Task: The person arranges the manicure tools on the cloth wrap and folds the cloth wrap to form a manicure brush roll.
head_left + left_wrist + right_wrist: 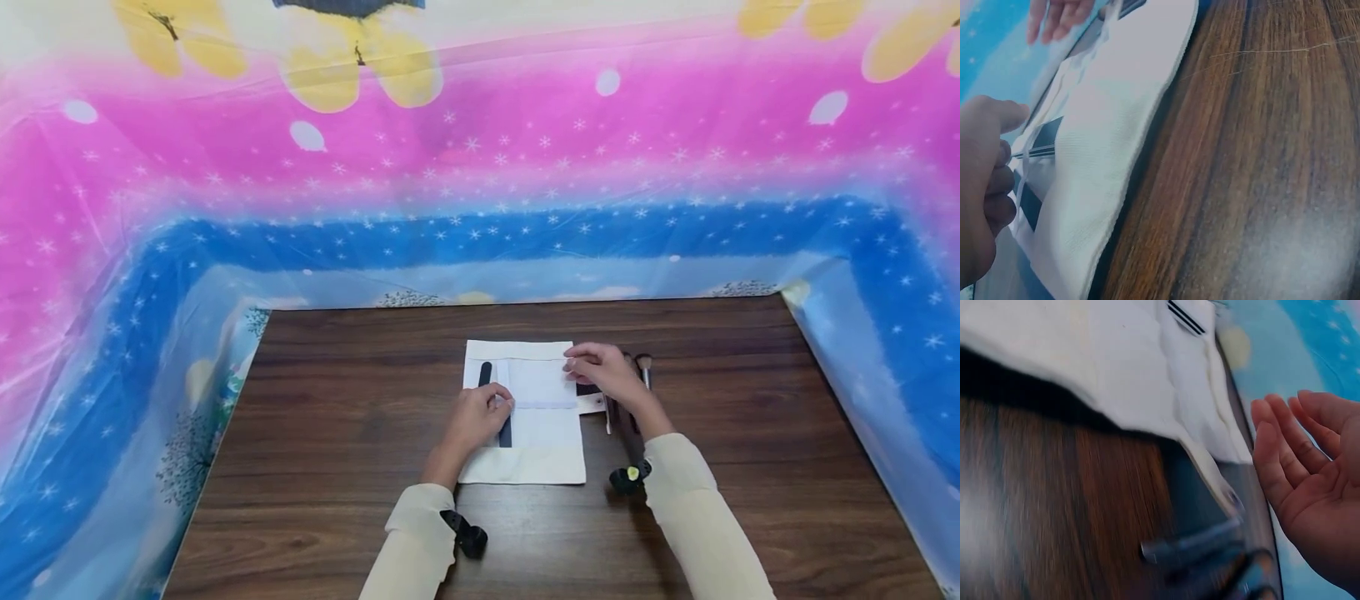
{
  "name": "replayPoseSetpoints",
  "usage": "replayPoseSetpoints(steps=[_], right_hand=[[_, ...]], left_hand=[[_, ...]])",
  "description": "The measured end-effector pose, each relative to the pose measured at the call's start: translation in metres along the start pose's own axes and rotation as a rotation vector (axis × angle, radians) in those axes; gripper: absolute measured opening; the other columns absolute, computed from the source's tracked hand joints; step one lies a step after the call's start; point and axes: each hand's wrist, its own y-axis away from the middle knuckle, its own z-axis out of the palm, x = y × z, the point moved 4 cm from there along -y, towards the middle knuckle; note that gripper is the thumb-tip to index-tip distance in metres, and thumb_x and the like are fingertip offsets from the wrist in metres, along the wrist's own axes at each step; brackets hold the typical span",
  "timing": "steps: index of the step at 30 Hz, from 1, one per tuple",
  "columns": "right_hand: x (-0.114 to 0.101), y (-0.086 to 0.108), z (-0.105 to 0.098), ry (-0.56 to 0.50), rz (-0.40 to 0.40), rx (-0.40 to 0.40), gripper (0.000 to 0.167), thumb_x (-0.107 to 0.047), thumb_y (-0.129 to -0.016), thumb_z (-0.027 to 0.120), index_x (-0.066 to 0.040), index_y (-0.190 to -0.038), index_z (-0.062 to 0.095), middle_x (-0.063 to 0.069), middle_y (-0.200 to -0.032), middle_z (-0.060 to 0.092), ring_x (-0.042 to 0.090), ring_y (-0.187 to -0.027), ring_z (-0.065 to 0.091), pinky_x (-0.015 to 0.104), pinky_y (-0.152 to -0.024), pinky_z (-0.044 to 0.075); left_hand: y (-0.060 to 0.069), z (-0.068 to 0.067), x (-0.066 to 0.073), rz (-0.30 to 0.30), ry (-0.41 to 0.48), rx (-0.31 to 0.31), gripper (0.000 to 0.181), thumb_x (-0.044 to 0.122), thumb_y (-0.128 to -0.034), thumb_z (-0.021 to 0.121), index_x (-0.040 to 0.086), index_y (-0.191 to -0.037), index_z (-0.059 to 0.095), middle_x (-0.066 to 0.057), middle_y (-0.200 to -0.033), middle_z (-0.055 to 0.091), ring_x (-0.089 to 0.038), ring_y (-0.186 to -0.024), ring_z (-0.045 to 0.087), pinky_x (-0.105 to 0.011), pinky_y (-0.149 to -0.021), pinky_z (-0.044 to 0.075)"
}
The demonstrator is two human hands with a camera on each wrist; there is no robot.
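Note:
A white fabric case (pixel 543 465) lies spread on the table, with a clear pocket (pixel 543 427) across its lower half. My left hand (pixel 472 417) has curled fingers at the pocket's mouth and appears to pinch its clear edge; the fingertips are partly hidden. Dark flat strips (pixel 485 373) show beside and below this hand, their kind unclear. In the left wrist view, lower parts of the dark strips (pixel 1030 203) show behind the film. Over the case's right edge, my right hand (pixel 603 372) hovers with loosely bent fingers, holding nothing.
Makeup brushes (pixel 645 367) lie to the right of the case, partly under the right forearm. A snap tab (pixel 591 403) sticks out from the case's right side. Patterned cloth (pixel 480 242) hangs behind the dark wooden table (pixel 337 400).

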Motion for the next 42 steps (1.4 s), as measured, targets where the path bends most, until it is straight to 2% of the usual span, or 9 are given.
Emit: replayPoseSetpoints(steps=[3, 6, 10, 13, 17, 24, 30, 37, 42], right_hand=[[0.003, 0.013, -0.015, -0.056, -0.004, 0.047, 0.034, -0.012, -0.105, 0.053, 0.01, -0.132, 0.058, 0.028, -0.117, 0.07, 0.008, -0.092, 0.074, 0.029, -0.086, 0.06], [0.007, 0.027, -0.031, -0.114, 0.008, 0.107, 0.037, -0.013, -0.105, 0.053, 0.011, -0.132, 0.055, 0.015, -0.109, 0.075, 0.001, -0.088, 0.072, 0.026, -0.085, 0.06], [0.015, 0.044, -0.053, -0.172, 0.008, 0.207, 0.039, -0.013, -0.105, 0.054, 0.015, -0.132, 0.052, -0.012, -0.093, 0.074, -0.003, -0.084, 0.071, 0.023, -0.082, 0.059], [0.024, 0.056, -0.07, -0.169, 0.012, 0.28, 0.039, -0.012, -0.105, 0.053, 0.016, -0.132, 0.052, -0.021, -0.089, 0.071, -0.003, -0.083, 0.071, 0.022, -0.082, 0.059], [0.036, 0.068, -0.085, -0.077, 0.065, 0.347, 0.035, -0.012, -0.105, 0.053, 0.012, -0.13, 0.056, -0.013, -0.094, 0.072, -0.003, -0.084, 0.07, 0.02, -0.081, 0.058], [0.051, 0.07, -0.089, 0.161, 0.172, 0.344, 0.029, -0.012, -0.103, 0.057, 0.007, -0.123, 0.065, 0.024, -0.11, 0.073, -0.002, -0.079, 0.067, 0.02, -0.074, 0.057], [0.058, 0.066, -0.086, 0.3, 0.266, 0.34, 0.029, -0.02, -0.1, 0.061, 0.003, -0.113, 0.07, 0.019, -0.1, 0.076, 0.006, -0.075, 0.067, 0.022, -0.067, 0.052], [0.055, 0.063, -0.084, 0.363, 0.378, 0.345, 0.037, -0.035, -0.094, 0.07, 0.0, -0.105, 0.073, 0.007, -0.081, 0.075, 0.012, -0.072, 0.066, 0.026, -0.064, 0.046], [0.053, 0.058, -0.08, 0.418, 0.428, 0.34, 0.033, -0.034, -0.093, 0.072, -0.001, -0.097, 0.072, 0.005, -0.079, 0.071, 0.019, -0.076, 0.062, 0.029, -0.063, 0.043]], left_hand=[[-0.002, 0.004, 0.001, 0.047, -0.116, -0.026, 0.015, 0.024, -0.0951, 0.068, 0.015, -0.102, 0.076, 0.009, -0.055, 0.042, -0.006, -0.047, 0.038, -0.022, -0.049, 0.029], [-0.003, 0.007, 0.001, 0.079, -0.216, -0.046, 0.02, 0.028, -0.0945, 0.069, 0.017, -0.109, 0.077, 0.01, -0.056, 0.042, -0.006, -0.048, 0.036, -0.023, -0.049, 0.028], [-0.004, 0.01, 0.001, 0.09, -0.268, -0.068, 0.026, 0.031, -0.0945, 0.069, 0.018, -0.116, 0.076, 0.01, -0.055, 0.041, -0.007, -0.049, 0.035, -0.023, -0.05, 0.026], [-0.005, 0.011, 0.002, 0.088, -0.275, -0.08, 0.026, 0.031, -0.0946, 0.069, 0.018, -0.116, 0.076, 0.01, -0.056, 0.042, -0.007, -0.05, 0.036, -0.023, -0.052, 0.027], [-0.007, 0.012, 0.001, 0.068, -0.262, -0.087, 0.023, 0.031, -0.0947, 0.069, 0.019, -0.112, 0.077, 0.01, -0.056, 0.042, -0.006, -0.051, 0.037, -0.023, -0.052, 0.028], [-0.007, 0.013, 0.0, -0.006, -0.178, -0.076, 0.015, 0.029, -0.095, 0.071, 0.019, -0.105, 0.078, 0.01, -0.054, 0.042, -0.007, -0.046, 0.036, -0.024, -0.049, 0.027], [-0.006, 0.015, -0.001, -0.023, -0.163, -0.053, 0.01, 0.027, -0.094, 0.072, 0.02, -0.098, 0.077, 0.01, -0.053, 0.04, -0.007, -0.046, 0.035, -0.024, -0.049, 0.026], [-0.006, 0.015, 0.0, -0.046, -0.167, -0.017, 0.008, 0.027, -0.0934, 0.073, 0.021, -0.094, 0.078, 0.011, -0.053, 0.04, -0.007, -0.047, 0.036, -0.023, -0.05, 0.026], [-0.007, 0.017, -0.002, -0.062, -0.171, 0.001, 0.009, 0.028, -0.0932, 0.073, 0.021, -0.094, 0.078, 0.011, -0.054, 0.04, -0.007, -0.048, 0.036, -0.024, -0.05, 0.026]])
